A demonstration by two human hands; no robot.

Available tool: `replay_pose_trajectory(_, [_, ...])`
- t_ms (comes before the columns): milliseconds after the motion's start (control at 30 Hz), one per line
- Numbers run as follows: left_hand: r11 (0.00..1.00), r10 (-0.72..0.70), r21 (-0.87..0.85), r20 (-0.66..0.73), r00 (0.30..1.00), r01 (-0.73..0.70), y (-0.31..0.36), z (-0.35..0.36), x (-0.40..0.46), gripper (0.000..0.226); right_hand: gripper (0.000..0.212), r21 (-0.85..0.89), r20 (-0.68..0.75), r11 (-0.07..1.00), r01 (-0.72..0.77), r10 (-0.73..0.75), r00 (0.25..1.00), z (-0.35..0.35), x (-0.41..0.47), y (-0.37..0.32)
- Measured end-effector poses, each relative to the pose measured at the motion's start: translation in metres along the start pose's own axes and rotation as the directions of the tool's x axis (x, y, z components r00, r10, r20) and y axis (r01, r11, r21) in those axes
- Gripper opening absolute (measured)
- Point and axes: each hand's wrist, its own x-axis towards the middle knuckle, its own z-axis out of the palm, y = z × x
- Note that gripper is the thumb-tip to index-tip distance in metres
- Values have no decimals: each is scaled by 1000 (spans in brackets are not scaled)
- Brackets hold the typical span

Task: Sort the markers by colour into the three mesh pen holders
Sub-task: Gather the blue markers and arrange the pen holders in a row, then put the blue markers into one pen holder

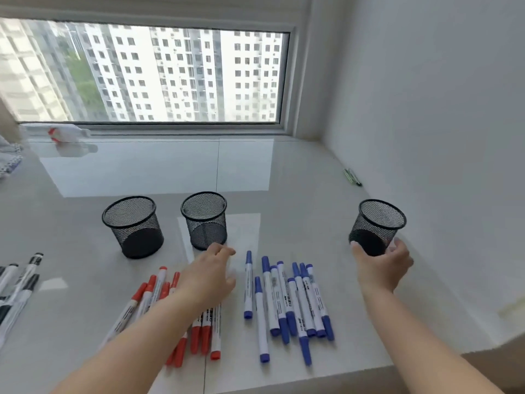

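Gripping the tilted right mesh holder [376,226] near the bench's right edge, the right hand [382,265] has thumb and fingers wrapped around its base. The left hand [208,273] is loosely open, empty, its fingertips just short of the middle mesh holder [204,220]. The left mesh holder [132,226] stands upright beside the middle one, both toward the middle of the glossy bench [284,172]. Red markers [153,294] lie in a heap near the front edge, partly under the left forearm; blue markers [287,302] lie just right of them; black markers [17,288] lie at the left edge.
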Motion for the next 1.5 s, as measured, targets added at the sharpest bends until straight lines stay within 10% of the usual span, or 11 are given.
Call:
replay_pose_trajectory(133, [999,-11,37,83,996,8,5,3,9,59,102,-85,87,994,-63,70,994,8,30,12])
replay_pose_trajectory(533, [982,16,183,127,992,-39,1,6,13,58,85,56,285,998,26,-40,958,57,36,-9])
replay_pose_trajectory(833, [979,35,197,107,994,-56,-5,11,10,57,69,179,733,972,152,-234,639,114,-42,-61])
replay_pose_trajectory(1400, [950,-13,305,252,968,-67,5,-5,16,56,86,-69,785,961,266,-113,610,84,-40,-41])
replay_pose_trajectory(1500, [944,-38,327,226,973,-39,14,-10,10,50,61,-165,710,924,344,-131,692,49,-38,-34])
